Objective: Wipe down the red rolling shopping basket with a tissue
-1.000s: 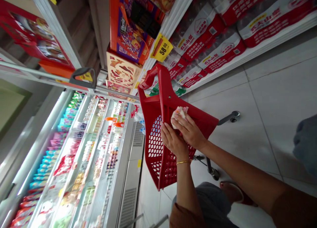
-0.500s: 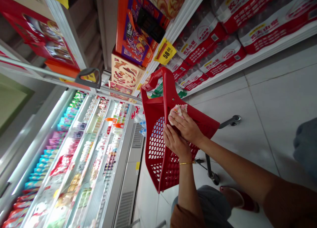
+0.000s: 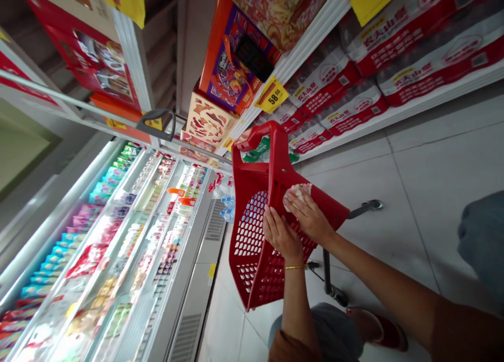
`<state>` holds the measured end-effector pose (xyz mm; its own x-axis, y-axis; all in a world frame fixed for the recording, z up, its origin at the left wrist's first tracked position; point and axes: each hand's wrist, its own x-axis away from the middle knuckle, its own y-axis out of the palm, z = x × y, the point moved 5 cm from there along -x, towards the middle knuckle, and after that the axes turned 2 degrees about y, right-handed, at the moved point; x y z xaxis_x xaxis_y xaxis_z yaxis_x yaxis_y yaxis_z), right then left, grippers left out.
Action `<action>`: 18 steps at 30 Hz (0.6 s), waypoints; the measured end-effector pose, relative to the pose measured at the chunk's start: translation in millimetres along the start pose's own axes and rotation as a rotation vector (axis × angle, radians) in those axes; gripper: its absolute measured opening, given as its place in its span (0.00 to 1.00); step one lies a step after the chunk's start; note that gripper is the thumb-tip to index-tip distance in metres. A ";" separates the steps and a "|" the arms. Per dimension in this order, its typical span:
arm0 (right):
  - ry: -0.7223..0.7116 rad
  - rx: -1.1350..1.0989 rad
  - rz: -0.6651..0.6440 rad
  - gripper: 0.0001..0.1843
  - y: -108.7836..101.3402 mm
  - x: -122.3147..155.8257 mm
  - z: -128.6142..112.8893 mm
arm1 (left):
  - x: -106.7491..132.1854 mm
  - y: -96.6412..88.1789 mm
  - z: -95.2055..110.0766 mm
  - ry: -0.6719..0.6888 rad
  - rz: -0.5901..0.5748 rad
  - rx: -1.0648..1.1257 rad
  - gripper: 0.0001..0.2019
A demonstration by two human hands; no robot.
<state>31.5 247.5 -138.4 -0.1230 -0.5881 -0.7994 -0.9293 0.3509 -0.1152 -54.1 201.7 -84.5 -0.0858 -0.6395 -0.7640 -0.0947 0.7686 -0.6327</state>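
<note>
Basket (image 3: 248,236) is braced by the left hand (image 3: 280,236), laid flat with fingers apart; at one o'clock, a cloth (image 3: 298,190) is clamped against the rim by the right hand (image 3: 311,219).

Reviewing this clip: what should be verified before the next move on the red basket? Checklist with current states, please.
1. Cloth pinned under the right hand on the red basket: ok.
2. Left hand flat on the basket's mesh wall, bracing it: ok.
3. Basket level: cannot tell, the view is strongly tilted.
4. Shoe apart from the metal frame: ok.
5. Cloth's condition: cannot tell, mostly covered by fingers.
</note>
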 end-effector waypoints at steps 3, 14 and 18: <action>-0.017 -0.013 -0.008 0.25 -4.1 2.5 -7.3 | 5.0 -7.1 -1.0 0.010 0.006 0.013 0.23; -0.120 -0.027 0.074 0.29 -28.7 -46.2 -30.3 | -28.5 -24.9 17.0 -0.097 0.025 0.074 0.23; -0.144 -0.018 0.018 0.29 -27.3 -52.6 -26.7 | -44.9 -13.1 24.2 0.002 -0.074 0.214 0.23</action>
<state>54.0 249.4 -77.5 -0.0901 -0.4707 -0.8777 -0.9336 0.3467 -0.0902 -24.9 220.7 -45.0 -0.0888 -0.6945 -0.7140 0.1114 0.7054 -0.7000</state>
